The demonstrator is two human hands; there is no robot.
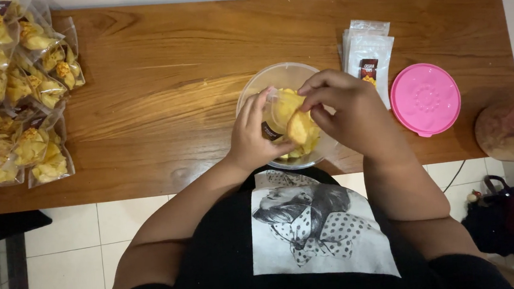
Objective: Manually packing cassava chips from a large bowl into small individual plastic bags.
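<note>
Chip pinched by right hand, left hand holding pouch over bowl.

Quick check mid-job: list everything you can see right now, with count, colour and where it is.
table: one, brown wood, across the top of the view
filled snack bags: a pile, count unclear, clear with yellow chips, table's left end
clear bowl: one, holds yellow chips, table's front edge at centre
small pouch: one, clear, held over the bowl
chip: one, yellow, at the pouch mouth
empty pouches: a stack, white and clear, right of the bowl
lid: one, pink, round, right of the pouches
dark bag: one, on the floor at right
left hand: holds the pouch
right hand: fingers on the chip
</note>
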